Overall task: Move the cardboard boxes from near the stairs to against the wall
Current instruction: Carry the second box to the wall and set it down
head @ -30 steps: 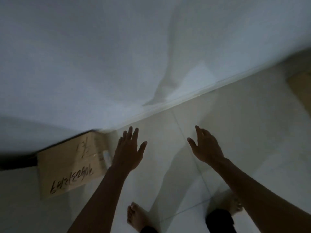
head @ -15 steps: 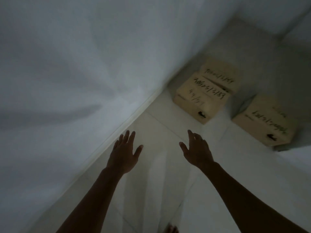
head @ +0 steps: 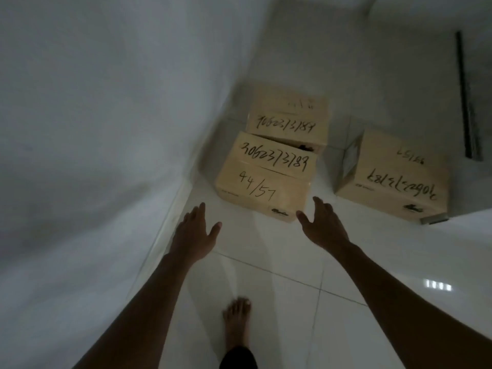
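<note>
Three closed cardboard boxes with black handwritten numbers stand on the white tile floor. The nearest box (head: 266, 182) is marked "44/57". A second box (head: 288, 121) touches it from behind, close to the white wall (head: 93, 129). The third box (head: 394, 179) sits apart to the right. My left hand (head: 193, 233) is held out empty, fingers spread, just short of the nearest box's left front. My right hand (head: 323, 225) is empty too, fingers apart, at that box's right front corner without touching it.
The white wall runs along the left with a pale skirting board (head: 170, 225). A dark vertical rail (head: 466, 97) stands at the back right. My bare foot (head: 237, 320) is on the glossy tiles below my hands.
My view has swung right from a box lying by the wall to the three boxes, which are now much closer. Both empty hands stay stretched out in front.
</note>
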The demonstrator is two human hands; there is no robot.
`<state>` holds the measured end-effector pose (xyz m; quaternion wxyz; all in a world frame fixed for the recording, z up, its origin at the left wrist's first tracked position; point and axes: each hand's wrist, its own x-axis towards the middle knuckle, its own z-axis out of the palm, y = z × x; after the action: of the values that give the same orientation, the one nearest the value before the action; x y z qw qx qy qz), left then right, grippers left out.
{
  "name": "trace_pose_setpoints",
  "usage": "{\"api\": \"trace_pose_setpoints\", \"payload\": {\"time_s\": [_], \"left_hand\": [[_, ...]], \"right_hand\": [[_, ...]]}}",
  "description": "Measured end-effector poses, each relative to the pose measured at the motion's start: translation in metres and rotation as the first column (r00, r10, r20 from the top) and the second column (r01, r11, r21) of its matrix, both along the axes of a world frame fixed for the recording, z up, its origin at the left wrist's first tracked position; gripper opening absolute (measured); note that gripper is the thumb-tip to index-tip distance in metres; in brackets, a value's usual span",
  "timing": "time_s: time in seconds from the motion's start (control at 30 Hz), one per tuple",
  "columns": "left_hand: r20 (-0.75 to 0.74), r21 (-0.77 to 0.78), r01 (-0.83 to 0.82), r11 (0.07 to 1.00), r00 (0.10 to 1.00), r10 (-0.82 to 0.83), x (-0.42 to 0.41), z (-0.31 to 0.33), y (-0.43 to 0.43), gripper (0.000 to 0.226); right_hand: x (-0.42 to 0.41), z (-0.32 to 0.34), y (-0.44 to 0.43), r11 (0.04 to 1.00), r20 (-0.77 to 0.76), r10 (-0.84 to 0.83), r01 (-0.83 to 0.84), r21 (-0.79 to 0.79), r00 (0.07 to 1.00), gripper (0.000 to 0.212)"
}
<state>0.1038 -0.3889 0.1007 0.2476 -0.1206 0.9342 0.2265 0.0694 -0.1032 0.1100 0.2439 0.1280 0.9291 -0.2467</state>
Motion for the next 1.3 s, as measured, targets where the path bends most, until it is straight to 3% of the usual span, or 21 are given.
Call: {"api": "trace_pose_setpoints", "payload": {"time_s": [0.1,0.23,0.43,0.53,0.73,0.93,1.3], "left_hand": [[-0.015,0.062,-0.016,0.998,1.0,0.017,-0.069,-0.034,0.011,0.077],[-0.015,0.171,-0.164,0.972,0.985,0.169,-0.145,-0.09,0.01,0.085],[0.109,0.303,-0.355,0.884,0.935,0.338,-0.181,-0.164,0.013,0.082],[0.078,0.337,-0.41,0.848,0.909,0.409,-0.167,-0.177,0.018,0.075],[0.068,0.292,-0.432,0.853,0.899,0.432,-0.133,-0.146,0.007,0.066],[0.059,0.26,-0.516,0.816,0.852,0.52,-0.038,-0.087,-0.02,0.069],[0.035,0.283,-0.795,0.536,0.567,0.823,0.259,0.006,-0.052,0.069]], "right_hand": [[-0.042,-0.044,0.002,0.987,0.034,-0.154,0.156,-0.042,0.987,0.071],[-0.084,-0.103,0.005,0.935,0.077,-0.339,0.345,-0.081,0.938,0.08],[-0.102,-0.176,0.004,0.731,0.265,-0.571,0.628,-0.266,0.777,0.091],[-0.094,-0.187,-0.001,0.642,0.317,-0.608,0.686,-0.343,0.728,0.079],[-0.075,-0.162,0.0,0.607,0.317,-0.623,0.698,-0.38,0.715,0.074],[-0.029,-0.11,-0.014,0.697,0.331,-0.506,0.604,-0.387,0.796,0.077],[0.133,-0.008,-0.095,0.856,0.241,-0.131,0.232,-0.462,0.962,0.073]]}}
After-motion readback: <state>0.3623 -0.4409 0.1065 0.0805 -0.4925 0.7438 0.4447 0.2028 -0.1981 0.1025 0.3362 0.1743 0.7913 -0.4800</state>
